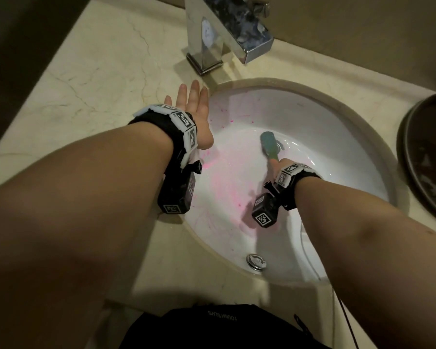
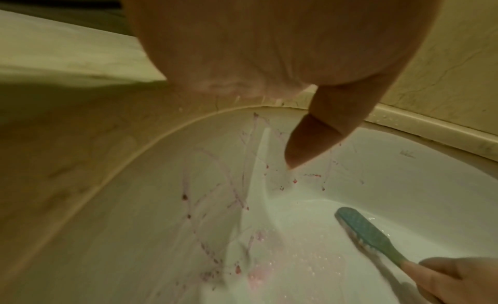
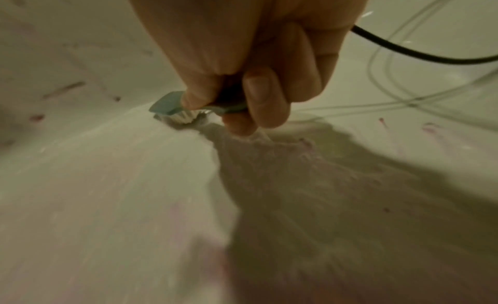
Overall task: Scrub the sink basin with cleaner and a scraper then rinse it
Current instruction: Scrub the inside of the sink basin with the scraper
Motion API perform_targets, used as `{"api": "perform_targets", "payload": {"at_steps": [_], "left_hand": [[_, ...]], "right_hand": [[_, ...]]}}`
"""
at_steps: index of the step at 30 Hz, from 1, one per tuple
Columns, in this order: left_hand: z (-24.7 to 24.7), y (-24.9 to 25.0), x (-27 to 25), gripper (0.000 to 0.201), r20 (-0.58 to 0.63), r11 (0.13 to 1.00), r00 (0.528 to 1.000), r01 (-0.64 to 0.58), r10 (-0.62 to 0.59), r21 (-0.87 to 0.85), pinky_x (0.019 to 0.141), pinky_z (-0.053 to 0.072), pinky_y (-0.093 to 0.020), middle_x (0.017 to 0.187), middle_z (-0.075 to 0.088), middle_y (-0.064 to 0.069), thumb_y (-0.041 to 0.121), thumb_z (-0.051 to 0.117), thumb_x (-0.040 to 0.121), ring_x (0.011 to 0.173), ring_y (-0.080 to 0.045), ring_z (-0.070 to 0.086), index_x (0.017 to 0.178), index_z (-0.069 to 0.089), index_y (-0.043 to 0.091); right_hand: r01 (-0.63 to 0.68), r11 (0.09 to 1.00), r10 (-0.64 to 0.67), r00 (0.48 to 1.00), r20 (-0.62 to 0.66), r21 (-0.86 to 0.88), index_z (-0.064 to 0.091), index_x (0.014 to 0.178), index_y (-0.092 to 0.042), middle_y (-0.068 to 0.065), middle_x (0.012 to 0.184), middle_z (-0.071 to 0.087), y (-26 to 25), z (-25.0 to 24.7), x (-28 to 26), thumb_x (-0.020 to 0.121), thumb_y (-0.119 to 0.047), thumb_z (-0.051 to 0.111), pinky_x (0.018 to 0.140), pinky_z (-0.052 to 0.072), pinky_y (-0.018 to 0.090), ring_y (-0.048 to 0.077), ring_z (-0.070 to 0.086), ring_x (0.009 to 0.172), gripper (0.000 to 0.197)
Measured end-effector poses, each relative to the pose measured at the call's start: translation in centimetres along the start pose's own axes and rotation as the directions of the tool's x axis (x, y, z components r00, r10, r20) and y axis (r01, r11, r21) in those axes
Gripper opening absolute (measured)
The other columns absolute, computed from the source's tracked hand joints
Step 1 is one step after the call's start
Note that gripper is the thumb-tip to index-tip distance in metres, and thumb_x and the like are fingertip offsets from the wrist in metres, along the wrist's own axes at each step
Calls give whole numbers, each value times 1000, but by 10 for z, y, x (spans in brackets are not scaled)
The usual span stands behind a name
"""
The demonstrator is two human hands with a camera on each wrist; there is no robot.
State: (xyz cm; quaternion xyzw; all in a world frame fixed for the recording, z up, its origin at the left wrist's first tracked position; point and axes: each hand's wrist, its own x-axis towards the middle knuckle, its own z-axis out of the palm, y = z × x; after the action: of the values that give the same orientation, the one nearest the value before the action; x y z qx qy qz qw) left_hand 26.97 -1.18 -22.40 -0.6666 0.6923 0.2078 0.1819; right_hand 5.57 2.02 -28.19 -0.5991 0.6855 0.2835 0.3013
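My right hand (image 1: 278, 165) grips the teal-handled, white-bristled scrubbing brush (image 1: 269, 144), bristles down near the centre of the white oval ceramic basin (image 1: 337, 157). Pink cleaner streaks (image 2: 237, 193) cling toward nine o'clock; I judge they could dry on if missed. My left hand (image 1: 191, 109) lies spread flat on the cream marble counter (image 1: 86, 79) at ten o'clock and might slip on the wet rim.
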Motion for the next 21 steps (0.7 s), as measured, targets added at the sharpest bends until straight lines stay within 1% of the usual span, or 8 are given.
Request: {"api": "perform_targets", "payload": {"at_steps": [3, 6, 8, 12, 14, 16, 19, 21], "left_hand": [[-5, -3, -2, 95, 13, 999, 1000, -16, 17, -29, 115, -7, -45, 156, -21, -5, 21, 56, 85, 144, -25, -17, 149, -14, 14], [-11, -7, -5, 95, 15, 996, 1000, -23, 24, -82, 116, -7, -41, 156, -20, -4, 17, 58, 85, 144, -22, -16, 149, -13, 12], [-11, -9, -9, 95, 11, 994, 1000, -13, 15, -113, 116, -7, -38, 156, -19, -6, 14, 57, 85, 144, -21, -15, 148, -14, 9], [2, -14, -29, 95, 15, 987, 995, 99, -98, -125, 115, -9, -36, 155, -23, -11, 17, 57, 87, 143, -25, -18, 147, -16, 5], [13, -17, -41, 93, 0, 982, 990, 142, -143, -123, 115, -9, -36, 155, -22, -12, 19, 56, 88, 143, -27, -18, 147, -14, 5], [22, -19, -52, 92, -15, 972, 983, 179, -184, -154, 115, -9, -37, 155, -21, -12, 19, 55, 88, 143, -28, -18, 148, -13, 6], [33, -17, -69, 93, -3, 947, 967, 250, -256, -200, 115, -9, -39, 155, -22, -12, 22, 56, 87, 143, -29, -18, 148, -13, 9], [40, -14, -79, 95, 9, 932, 955, 291, -296, -216, 116, -9, -40, 155, -23, -11, 23, 58, 87, 143, -29, -19, 148, -14, 9]], "right_hand": [[112, 994, -112, 992, 50, -9, 43, 129, -9, 13, 121, 54, -13, 10, 3, 94, -25, 48, 93, 43, 35, 29, 55, 105, 38], [181, 972, -188, 982, 32, 150, 55, 108, -17, 8, 99, 60, -33, 22, 6, 96, -44, 37, 88, 41, 31, 26, 57, 94, 35], [214, 971, -220, 975, 43, 108, 54, 100, -22, 6, 96, 59, -39, 26, 4, 95, -48, 35, 93, 41, 34, 28, 59, 101, 33], [203, 979, -201, 978, 53, -30, 38, 136, -16, 11, 129, 50, -33, 20, -9, 97, -27, 44, 103, 39, 42, 30, 50, 120, 40], [175, 980, -171, 984, 47, -95, 29, 142, -12, 13, 134, 43, -29, 18, -10, 93, -23, 51, 103, 39, 46, 33, 46, 125, 54], [240, 963, -234, 971, 58, -126, 33, 140, -9, 14, 135, 41, -31, 20, -8, 93, -17, 52, 104, 38, 44, 33, 44, 127, 52], [364, 914, -356, 931, 76, -180, 49, 121, -20, 10, 118, 51, -32, 29, -9, 98, -20, 45, 87, 36, 27, 23, 51, 106, 23], [417, 891, -408, 909, 90, -176, 52, 94, -32, 4, 105, 49, -30, 32, -13, 100, -29, 38, 81, 30, 24, 17, 43, 92, 16]]}}
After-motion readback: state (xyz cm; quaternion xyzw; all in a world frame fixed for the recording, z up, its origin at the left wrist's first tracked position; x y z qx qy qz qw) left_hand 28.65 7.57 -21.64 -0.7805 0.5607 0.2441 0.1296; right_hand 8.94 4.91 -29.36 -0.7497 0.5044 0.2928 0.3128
